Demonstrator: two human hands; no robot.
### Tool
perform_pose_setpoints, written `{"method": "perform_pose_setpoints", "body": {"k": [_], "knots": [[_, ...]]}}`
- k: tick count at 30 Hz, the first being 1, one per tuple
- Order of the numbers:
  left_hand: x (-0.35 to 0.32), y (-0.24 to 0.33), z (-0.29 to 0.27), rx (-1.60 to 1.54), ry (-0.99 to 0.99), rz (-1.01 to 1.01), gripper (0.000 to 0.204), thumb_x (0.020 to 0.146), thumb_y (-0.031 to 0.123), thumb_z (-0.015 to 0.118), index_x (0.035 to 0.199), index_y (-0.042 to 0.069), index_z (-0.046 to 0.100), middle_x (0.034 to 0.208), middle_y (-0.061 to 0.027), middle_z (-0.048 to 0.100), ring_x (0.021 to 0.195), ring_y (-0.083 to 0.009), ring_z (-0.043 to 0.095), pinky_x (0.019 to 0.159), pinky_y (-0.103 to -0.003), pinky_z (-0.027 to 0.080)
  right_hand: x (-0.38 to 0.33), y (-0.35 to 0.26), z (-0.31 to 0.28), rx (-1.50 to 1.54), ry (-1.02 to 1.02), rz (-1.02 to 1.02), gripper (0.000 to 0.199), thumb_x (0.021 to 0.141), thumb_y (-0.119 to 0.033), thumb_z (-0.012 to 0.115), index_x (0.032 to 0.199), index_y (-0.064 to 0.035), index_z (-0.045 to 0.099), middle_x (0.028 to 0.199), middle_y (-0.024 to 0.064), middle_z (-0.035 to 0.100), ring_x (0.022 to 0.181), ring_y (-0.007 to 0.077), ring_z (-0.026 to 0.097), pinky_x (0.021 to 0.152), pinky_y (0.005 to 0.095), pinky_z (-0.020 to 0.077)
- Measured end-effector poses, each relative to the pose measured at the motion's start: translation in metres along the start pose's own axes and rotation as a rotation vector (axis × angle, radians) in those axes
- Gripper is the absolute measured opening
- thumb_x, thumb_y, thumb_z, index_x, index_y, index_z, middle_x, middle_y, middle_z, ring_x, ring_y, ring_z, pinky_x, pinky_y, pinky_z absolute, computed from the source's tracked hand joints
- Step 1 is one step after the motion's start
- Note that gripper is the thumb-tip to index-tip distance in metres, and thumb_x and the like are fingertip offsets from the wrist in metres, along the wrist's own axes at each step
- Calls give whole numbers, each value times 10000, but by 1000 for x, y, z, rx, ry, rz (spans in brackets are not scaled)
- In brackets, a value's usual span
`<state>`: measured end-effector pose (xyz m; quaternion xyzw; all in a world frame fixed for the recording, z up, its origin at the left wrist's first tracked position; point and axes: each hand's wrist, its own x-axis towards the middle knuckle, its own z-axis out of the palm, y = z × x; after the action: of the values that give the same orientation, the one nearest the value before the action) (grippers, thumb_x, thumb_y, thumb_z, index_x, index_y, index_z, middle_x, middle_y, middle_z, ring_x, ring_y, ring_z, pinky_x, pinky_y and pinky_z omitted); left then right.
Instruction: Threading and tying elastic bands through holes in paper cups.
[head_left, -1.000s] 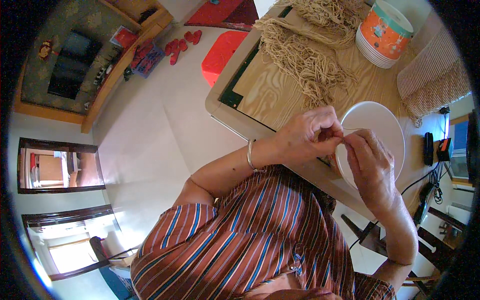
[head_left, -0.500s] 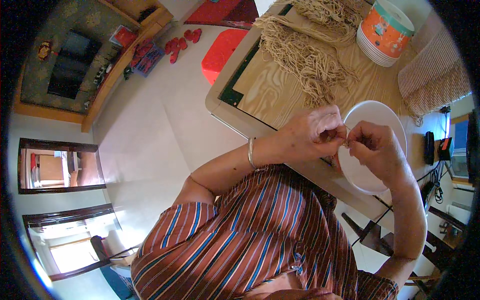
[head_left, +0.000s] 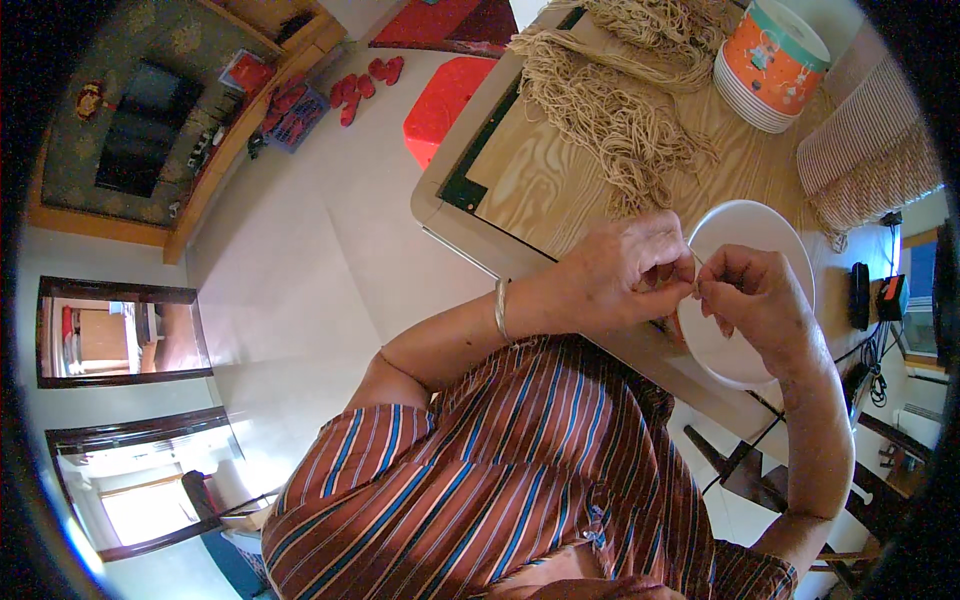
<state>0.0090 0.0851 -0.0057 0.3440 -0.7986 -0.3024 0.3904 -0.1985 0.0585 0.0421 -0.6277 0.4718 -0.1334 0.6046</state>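
Observation:
My left hand (head_left: 640, 270), with a bangle on the wrist, is closed in a pinch over the table's near edge. My right hand (head_left: 750, 300) pinches right beside it, the fingertips of both hands almost touching. Between them shows a bit of thin pale strand (head_left: 699, 256); most of it is hidden by the fingers. Under and behind my right hand is a white round bowl (head_left: 775, 225) at the table edge. Beyond my left hand, a loose heap of tan yarn (head_left: 620, 120) spreads over the wood-patterned tabletop (head_left: 535, 190).
A stack of orange and green paper tubs (head_left: 770, 70) stands at the far right of the table. Beside it is a striped, woven tan cloth (head_left: 865, 150). Black cables (head_left: 877, 370) hang at the right. A red stool (head_left: 445, 105) stands beyond the table's left edge.
Both hands stay in nearly the same place. The fingers of my right hand have shifted slightly, some now curled lower, while the pinch continues.

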Motion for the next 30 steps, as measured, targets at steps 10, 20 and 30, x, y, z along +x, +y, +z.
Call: {"method": "perform_pose_setpoints", "body": {"k": [10,20,30], "knots": [[1,7,3,-54,36,-105,130,792,96,678,879,27,611,820,-81,564,770,-221,604,688,-326,492,-2,4,4,26,54,-42,88,860,-84,596,809,-24,634,670,7,600,540,56,512,479,222,417],[-1,8,5,-81,47,-98,141,818,121,663,895,14,613,820,-91,566,770,-223,595,683,-327,480,-8,4,8,-17,104,-31,82,858,-77,618,801,-20,607,664,4,590,547,54,518,481,224,423],[1,11,6,-71,71,-90,127,791,98,669,836,1,600,788,-99,546,639,-185,600,585,-303,492,-8,6,9,53,121,-24,82,868,-85,611,825,-15,620,672,13,601,544,67,525,473,226,420]]}}
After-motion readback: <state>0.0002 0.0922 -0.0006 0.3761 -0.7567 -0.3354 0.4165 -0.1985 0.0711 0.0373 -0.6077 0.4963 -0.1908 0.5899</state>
